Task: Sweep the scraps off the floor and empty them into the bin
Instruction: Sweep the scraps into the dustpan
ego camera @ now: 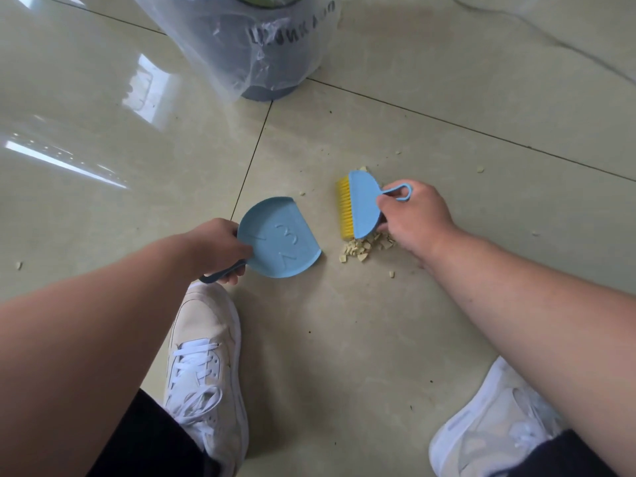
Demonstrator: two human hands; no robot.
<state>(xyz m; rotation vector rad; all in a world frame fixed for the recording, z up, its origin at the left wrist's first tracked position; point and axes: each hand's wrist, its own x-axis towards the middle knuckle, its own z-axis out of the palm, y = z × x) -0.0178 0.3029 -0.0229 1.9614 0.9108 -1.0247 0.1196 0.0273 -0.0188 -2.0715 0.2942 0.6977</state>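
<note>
Head view looks down on a glossy beige tiled floor [344, 321] with dark grout lines. The person's left hand [220, 244] has its fingers curled round the looped handle of a small light-blue plastic dustpan [280, 239], with the thumb lying on the pan's inner face; the pan carries raised numerals and its straight open edge faces right. The right hand [413, 218] pinches the neck of a small light-blue hand brush with yellow bristles [359, 204], just below its loop handle, the bristles pointing left toward the pan. A heap of pale yellow crumbly scraps [366, 249] lies on the floor just beside the near end of the brush, partly under the right hand, close to the pan's edge but apart from it. A few loose crumbs are scattered farther out on the tiles. At the top stands a grey round bin [275, 63] draped in a clear plastic liner bag, well apart from the heap. Two white lace-up trainers [203, 366] stand at the bottom.
</note>
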